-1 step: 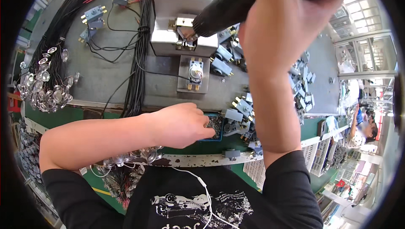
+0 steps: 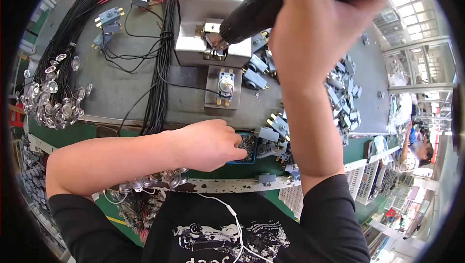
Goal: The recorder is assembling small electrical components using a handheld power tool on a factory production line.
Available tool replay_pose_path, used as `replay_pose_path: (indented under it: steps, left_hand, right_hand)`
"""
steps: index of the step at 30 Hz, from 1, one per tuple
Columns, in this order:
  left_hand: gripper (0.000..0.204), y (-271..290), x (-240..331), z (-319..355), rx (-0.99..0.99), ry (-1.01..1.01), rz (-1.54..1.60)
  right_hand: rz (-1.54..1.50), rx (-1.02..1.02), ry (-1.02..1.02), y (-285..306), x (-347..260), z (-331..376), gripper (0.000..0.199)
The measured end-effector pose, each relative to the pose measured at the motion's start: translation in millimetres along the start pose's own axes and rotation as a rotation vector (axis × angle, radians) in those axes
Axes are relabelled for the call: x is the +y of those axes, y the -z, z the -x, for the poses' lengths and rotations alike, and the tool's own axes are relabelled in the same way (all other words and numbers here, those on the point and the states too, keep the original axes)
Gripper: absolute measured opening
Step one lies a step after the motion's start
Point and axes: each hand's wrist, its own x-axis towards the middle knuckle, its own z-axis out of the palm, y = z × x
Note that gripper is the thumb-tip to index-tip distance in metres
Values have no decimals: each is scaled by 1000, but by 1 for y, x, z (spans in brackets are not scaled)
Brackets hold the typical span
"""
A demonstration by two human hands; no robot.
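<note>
My right hand (image 2: 310,40) is wrapped round a thick black power screwdriver (image 2: 252,16) with a ribbed nose. The tool's nose points down to the left, at the metal pick-up head (image 2: 214,40) on a white box-shaped machine (image 2: 189,42); its tip is hard to make out there. My left hand (image 2: 210,146) is closed, thumb and fingers drawn together at a blue tray (image 2: 255,147) of small dark metal parts. What those fingers hold, if anything, is hidden. Between the hands, a grey switch-like unit (image 2: 225,85) with brass terminals and a black wire sits on a metal block (image 2: 211,99).
Grey units (image 2: 344,93) lie heaped to the right, with others (image 2: 278,126) near the bench's front edge. Long black wire bundles (image 2: 157,88) run along the left, beside round silver caps (image 2: 51,88). A white earphone cord (image 2: 231,209) hangs over my shirt. Another person (image 2: 416,151) is far right.
My right hand and the screwdriver have shifted slightly left. My left hand stays at the blue tray, almost unmoved.
</note>
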Motion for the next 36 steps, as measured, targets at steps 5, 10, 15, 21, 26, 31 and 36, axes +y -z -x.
replay_pose_path:
  steps: [5,10,15,21,26,31,36]
  left_hand:
    - [7,0,-6,6,0,15,38]
    - [7,8,-5,4,-20,50,122]
    - [8,25,-8,5,64,38,188]
    - [8,73,-12,24,535,309,-44]
    - [11,54,-25,25,543,308,-250]
    - [13,41,-27,18,556,316,-303]
    - [18,35,-29,17,604,368,-249]
  right_hand:
    - [371,125,-337,-44,-13,12,68]
    - [287,174,-411,-53,-16,3,67]
    - [264,56,-532,-43,-14,4,56]
    - [354,213,-512,-44,-47,14,49]
    - [385,210,-550,-26,-67,25,47]
    - [413,187,-569,-25,-84,38,43]
    - [421,159,-566,-26,-77,43,40]
